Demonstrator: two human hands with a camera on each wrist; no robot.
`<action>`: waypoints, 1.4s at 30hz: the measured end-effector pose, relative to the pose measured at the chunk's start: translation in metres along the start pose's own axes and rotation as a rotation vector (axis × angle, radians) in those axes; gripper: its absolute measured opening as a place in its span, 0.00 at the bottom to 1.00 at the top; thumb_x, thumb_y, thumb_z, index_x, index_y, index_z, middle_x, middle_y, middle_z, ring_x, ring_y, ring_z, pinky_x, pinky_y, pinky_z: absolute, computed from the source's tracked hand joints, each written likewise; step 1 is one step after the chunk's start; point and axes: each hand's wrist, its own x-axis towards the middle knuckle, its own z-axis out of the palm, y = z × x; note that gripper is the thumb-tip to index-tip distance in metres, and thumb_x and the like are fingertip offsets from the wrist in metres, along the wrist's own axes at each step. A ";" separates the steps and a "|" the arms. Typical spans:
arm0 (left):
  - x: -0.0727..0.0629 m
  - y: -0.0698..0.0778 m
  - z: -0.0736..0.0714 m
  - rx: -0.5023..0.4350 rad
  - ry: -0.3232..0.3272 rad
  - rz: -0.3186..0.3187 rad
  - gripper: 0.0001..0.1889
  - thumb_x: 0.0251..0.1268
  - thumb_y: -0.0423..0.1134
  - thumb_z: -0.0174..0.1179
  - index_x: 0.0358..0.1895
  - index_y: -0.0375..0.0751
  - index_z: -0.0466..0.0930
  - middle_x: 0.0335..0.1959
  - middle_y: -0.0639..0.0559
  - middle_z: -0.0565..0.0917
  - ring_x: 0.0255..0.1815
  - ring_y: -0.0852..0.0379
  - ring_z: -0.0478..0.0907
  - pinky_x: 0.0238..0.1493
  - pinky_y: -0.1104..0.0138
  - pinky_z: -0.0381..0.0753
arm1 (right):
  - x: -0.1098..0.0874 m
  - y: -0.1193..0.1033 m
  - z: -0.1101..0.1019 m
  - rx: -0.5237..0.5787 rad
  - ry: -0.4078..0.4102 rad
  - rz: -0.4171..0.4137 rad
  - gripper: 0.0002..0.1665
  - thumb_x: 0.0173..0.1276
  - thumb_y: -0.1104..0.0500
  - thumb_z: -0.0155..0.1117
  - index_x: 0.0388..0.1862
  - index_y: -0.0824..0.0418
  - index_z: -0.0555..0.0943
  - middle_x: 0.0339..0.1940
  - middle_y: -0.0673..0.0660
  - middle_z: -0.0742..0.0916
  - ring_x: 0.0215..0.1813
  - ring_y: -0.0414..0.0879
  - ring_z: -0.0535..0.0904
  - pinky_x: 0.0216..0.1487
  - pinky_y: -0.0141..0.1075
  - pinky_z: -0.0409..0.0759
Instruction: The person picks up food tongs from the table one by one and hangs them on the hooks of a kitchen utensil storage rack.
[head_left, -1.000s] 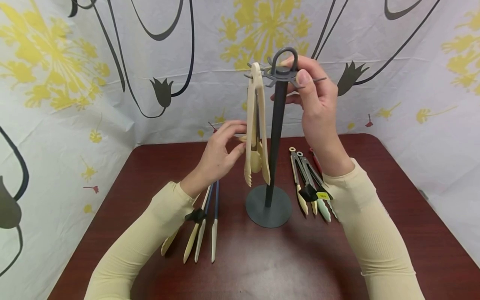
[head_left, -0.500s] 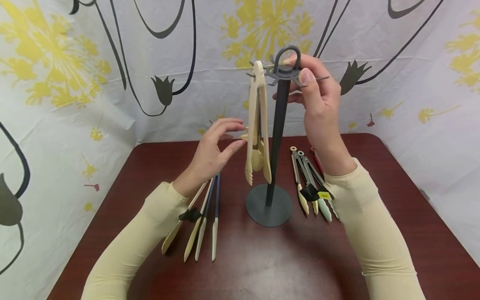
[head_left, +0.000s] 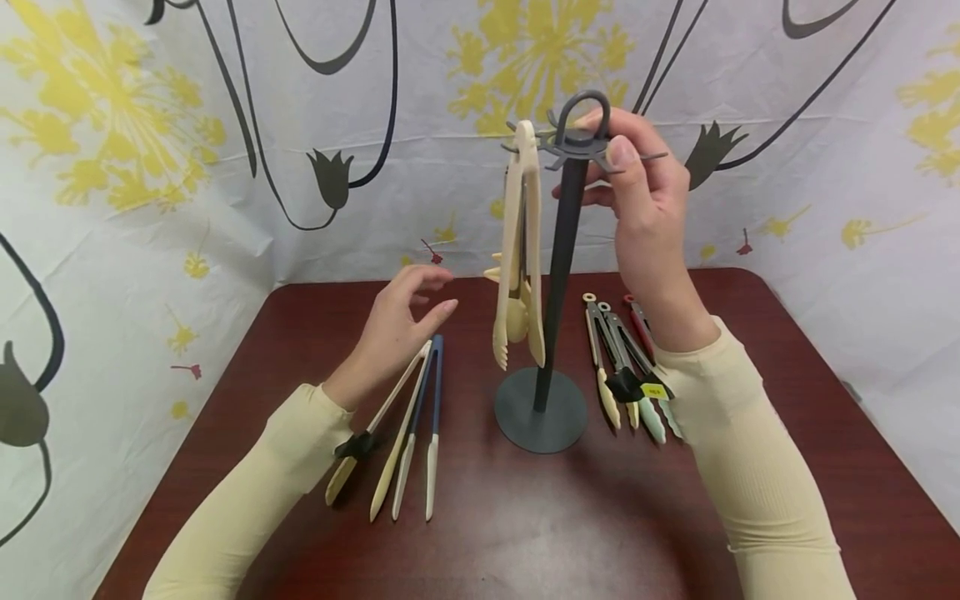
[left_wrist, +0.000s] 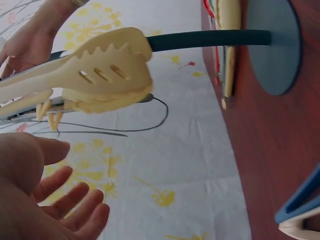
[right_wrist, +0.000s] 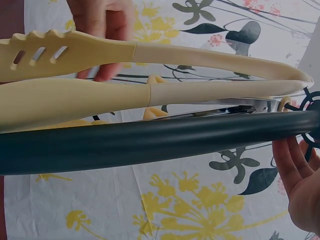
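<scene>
In the head view my right hand [head_left: 651, 208] holds the top of a dark grey utensil stand [head_left: 567, 225], thumb on its hook ring and fingers behind. The stand leans slightly. Cream tongs [head_left: 510, 250] with slotted, toothed ends hang from a hook on its left. Behind them hangs another pair of tongs with metal arms [right_wrist: 225, 111], partly hidden. My left hand [head_left: 393, 329] holds nothing; its fingers are relaxed and apart from the hanging tongs, above tongs on the table. In the left wrist view that hand [left_wrist: 60, 195] is below the slotted tongs head [left_wrist: 110, 72].
On the dark red table [head_left: 510, 533], blue-and-white tongs [head_left: 435, 417] and cream tongs [head_left: 393, 450] lie at the left. Several metal-armed tongs [head_left: 611, 350] lie at the right by my right sleeve. A patterned white cloth [head_left: 247, 167] hangs behind the table.
My left hand has drawn away from the hanging tongs, moving left and down. My right hand stays on the stand's top. The tongs stay on the hooks.
</scene>
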 end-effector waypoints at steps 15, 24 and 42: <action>-0.024 -0.030 -0.001 0.169 -0.137 -0.244 0.18 0.68 0.43 0.63 0.58 0.41 0.77 0.56 0.44 0.79 0.57 0.44 0.80 0.57 0.52 0.80 | 0.001 -0.002 -0.003 0.037 0.003 -0.011 0.19 0.76 0.64 0.41 0.51 0.65 0.81 0.38 0.57 0.83 0.30 0.50 0.83 0.35 0.38 0.85; -0.033 -0.044 0.002 0.251 -0.176 -0.260 0.18 0.66 0.41 0.64 0.56 0.38 0.79 0.52 0.42 0.82 0.53 0.45 0.80 0.54 0.52 0.79 | 0.002 0.000 -0.004 0.069 0.009 -0.010 0.19 0.77 0.63 0.42 0.51 0.66 0.81 0.35 0.58 0.83 0.29 0.49 0.83 0.35 0.39 0.86; -0.047 -0.059 0.002 0.465 -0.301 -0.314 0.21 0.66 0.45 0.64 0.57 0.38 0.79 0.59 0.37 0.78 0.56 0.40 0.79 0.54 0.49 0.79 | 0.004 0.004 -0.007 0.171 0.053 0.007 0.18 0.77 0.60 0.46 0.49 0.67 0.81 0.39 0.59 0.83 0.27 0.49 0.82 0.36 0.40 0.85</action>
